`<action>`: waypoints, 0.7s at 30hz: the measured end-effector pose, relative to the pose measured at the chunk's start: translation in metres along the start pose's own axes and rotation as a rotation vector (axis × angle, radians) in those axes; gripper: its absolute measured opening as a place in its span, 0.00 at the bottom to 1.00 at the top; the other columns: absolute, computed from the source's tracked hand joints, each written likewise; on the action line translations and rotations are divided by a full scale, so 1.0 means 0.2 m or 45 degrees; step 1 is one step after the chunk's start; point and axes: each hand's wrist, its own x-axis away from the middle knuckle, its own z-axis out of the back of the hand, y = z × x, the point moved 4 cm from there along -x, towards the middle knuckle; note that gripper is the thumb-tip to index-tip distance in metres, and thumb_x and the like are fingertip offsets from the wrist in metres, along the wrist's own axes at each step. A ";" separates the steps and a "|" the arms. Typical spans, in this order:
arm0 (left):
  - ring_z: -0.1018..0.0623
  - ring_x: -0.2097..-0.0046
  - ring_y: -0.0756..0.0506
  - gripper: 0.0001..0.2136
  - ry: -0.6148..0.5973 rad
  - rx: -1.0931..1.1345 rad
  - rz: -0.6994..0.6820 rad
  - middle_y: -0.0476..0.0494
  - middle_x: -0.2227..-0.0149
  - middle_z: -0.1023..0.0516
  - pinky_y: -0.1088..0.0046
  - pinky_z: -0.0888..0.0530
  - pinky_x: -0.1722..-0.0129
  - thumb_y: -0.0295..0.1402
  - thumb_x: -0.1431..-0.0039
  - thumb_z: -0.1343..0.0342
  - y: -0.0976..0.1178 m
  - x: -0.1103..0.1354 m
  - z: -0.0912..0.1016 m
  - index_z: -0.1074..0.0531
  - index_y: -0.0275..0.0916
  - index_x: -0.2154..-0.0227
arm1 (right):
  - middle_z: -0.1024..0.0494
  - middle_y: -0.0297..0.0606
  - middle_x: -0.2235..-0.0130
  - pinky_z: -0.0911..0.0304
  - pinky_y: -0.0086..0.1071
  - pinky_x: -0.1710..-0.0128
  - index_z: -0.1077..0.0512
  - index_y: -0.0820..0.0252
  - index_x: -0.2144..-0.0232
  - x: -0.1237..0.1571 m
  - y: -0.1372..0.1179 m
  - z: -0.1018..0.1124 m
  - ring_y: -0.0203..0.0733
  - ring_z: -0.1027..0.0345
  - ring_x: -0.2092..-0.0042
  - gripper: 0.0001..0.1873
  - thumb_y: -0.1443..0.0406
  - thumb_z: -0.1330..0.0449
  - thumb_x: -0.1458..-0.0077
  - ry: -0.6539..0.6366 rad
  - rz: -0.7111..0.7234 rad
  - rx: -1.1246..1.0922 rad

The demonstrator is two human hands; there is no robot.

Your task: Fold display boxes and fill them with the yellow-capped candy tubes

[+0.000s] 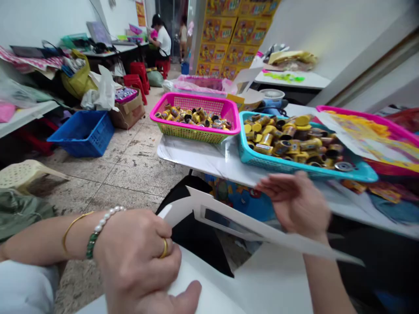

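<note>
The card [275, 279] lies across the lower centre of the frame, cut off by the bottom edge; a raised strip with a dark window [225, 222] crosses above it. The left hand [139, 261], lower left of centre, has its fingers curled in against the card; the fingertips are hidden, so whether it grips the card cannot be told. The right hand [296, 207], right of centre, is wide, fingers extended and motion-blurred; the strip covers part of its wrist. Beyond, on the table [209, 155], the teal basket [278, 167] and the pink basket [196, 132] hold yellow-and-black parts [294, 146], overlapping too closely to count. At the right edge, the sheet [350, 137] partly covers another basket, itself cut off.
</note>
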 end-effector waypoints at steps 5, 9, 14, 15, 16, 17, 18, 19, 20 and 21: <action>0.35 0.84 0.50 0.09 -0.338 -0.635 -0.759 0.48 0.83 0.30 0.70 0.38 0.89 0.26 0.41 0.46 -0.01 -0.01 -0.15 0.21 0.36 0.65 | 0.15 0.44 0.59 0.26 0.37 0.53 0.17 0.60 0.59 0.09 0.21 -0.24 0.44 0.21 0.58 0.29 0.43 0.34 0.50 -0.972 -0.733 0.037; 0.37 0.85 0.50 0.09 -0.410 -0.624 -0.672 0.51 0.83 0.34 0.69 0.37 0.88 0.27 0.40 0.47 -0.08 0.01 -0.15 0.22 0.36 0.63 | 0.18 0.42 0.49 0.32 0.37 0.48 0.24 0.58 0.46 0.22 0.23 -0.34 0.46 0.25 0.49 0.34 0.46 0.32 0.49 -1.437 -0.806 0.053; 0.36 0.85 0.50 0.10 -0.478 -0.664 -0.636 0.51 0.83 0.33 0.69 0.37 0.88 0.25 0.38 0.49 -0.14 0.01 -0.22 0.22 0.35 0.61 | 0.26 0.40 0.40 0.32 0.38 0.49 0.36 0.52 0.35 0.19 0.15 -0.41 0.50 0.28 0.45 0.42 0.48 0.33 0.48 -1.537 -0.602 0.308; 0.35 0.84 0.50 0.10 -0.484 -0.688 -0.631 0.51 0.83 0.33 0.69 0.37 0.88 0.25 0.38 0.49 -0.17 0.01 -0.23 0.22 0.35 0.62 | 0.27 0.40 0.38 0.32 0.38 0.48 0.40 0.51 0.33 0.18 0.14 -0.43 0.51 0.28 0.44 0.44 0.51 0.34 0.48 -1.549 -0.504 0.500; 0.34 0.84 0.49 0.09 -0.484 -0.708 -0.627 0.51 0.83 0.33 0.68 0.37 0.87 0.25 0.38 0.48 -0.20 0.02 -0.24 0.22 0.34 0.63 | 0.28 0.42 0.37 0.32 0.39 0.48 0.43 0.52 0.31 0.16 0.14 -0.44 0.52 0.29 0.44 0.46 0.54 0.34 0.48 -1.532 -0.399 0.726; 0.34 0.84 0.49 0.08 -0.472 -0.719 -0.620 0.51 0.83 0.32 0.68 0.37 0.87 0.27 0.37 0.47 -0.24 0.02 -0.25 0.22 0.33 0.64 | 0.28 0.46 0.38 0.33 0.40 0.48 0.46 0.55 0.30 0.15 0.15 -0.45 0.54 0.28 0.44 0.48 0.58 0.34 0.49 -1.496 -0.301 0.962; 0.34 0.84 0.49 0.09 -0.449 -0.715 -0.606 0.50 0.83 0.32 0.67 0.36 0.86 0.30 0.36 0.46 -0.28 0.03 -0.25 0.22 0.33 0.66 | 0.27 0.50 0.40 0.33 0.41 0.48 0.47 0.59 0.29 0.13 0.16 -0.45 0.56 0.27 0.45 0.49 0.61 0.34 0.50 -1.457 -0.230 1.182; 0.33 0.84 0.49 0.11 -0.420 -0.696 -0.584 0.49 0.83 0.31 0.67 0.36 0.86 0.34 0.35 0.45 -0.32 0.03 -0.24 0.23 0.33 0.68 | 0.24 0.52 0.42 0.32 0.41 0.50 0.46 0.63 0.30 0.11 0.17 -0.45 0.57 0.26 0.47 0.47 0.63 0.36 0.50 -1.436 -0.195 1.349; 0.34 0.84 0.49 0.14 -0.388 -0.661 -0.557 0.49 0.82 0.31 0.67 0.36 0.86 0.39 0.35 0.45 -0.35 0.03 -0.22 0.24 0.33 0.70 | 0.22 0.52 0.45 0.32 0.40 0.52 0.44 0.64 0.31 0.10 0.19 -0.45 0.56 0.25 0.50 0.45 0.64 0.37 0.49 -1.445 -0.187 1.438; 0.34 0.84 0.50 0.17 -0.358 -0.615 -0.529 0.49 0.82 0.30 0.68 0.36 0.86 0.44 0.35 0.45 -0.39 0.03 -0.21 0.24 0.35 0.71 | 0.21 0.49 0.47 0.32 0.39 0.53 0.39 0.63 0.33 0.09 0.20 -0.45 0.54 0.24 0.51 0.40 0.63 0.37 0.49 -1.482 -0.191 1.448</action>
